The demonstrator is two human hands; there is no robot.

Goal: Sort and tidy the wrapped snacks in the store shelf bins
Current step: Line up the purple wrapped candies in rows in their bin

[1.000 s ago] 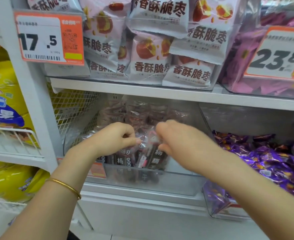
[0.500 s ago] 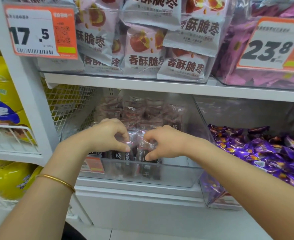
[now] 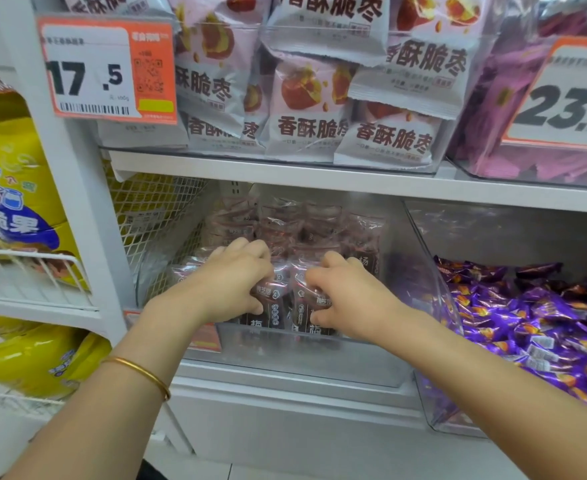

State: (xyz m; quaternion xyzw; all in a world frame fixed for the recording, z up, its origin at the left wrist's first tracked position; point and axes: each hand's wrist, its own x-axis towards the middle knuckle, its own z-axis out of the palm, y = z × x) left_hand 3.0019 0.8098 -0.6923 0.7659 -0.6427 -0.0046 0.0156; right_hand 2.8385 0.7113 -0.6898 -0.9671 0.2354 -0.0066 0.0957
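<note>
Clamping left hand (image 3: 231,282) and right hand (image 3: 347,299), fingers curled, on dark plum packets (image 3: 287,306) standing inside the clear bin (image 3: 285,356), at its front; likely handling light, crinkly, slippery, so favouring sealed top edges.

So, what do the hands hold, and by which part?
Left hand grips one dark packet near its top; right hand grips the next packet likewise.

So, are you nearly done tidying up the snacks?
About partway, it seems. At the back of the clear bin, dark wrapped packets stand lined up. The left hand and right hand each grip front packets, apparently straightening them. The purple candies in the next bin lie jumbled, so that looks left to do.
</note>
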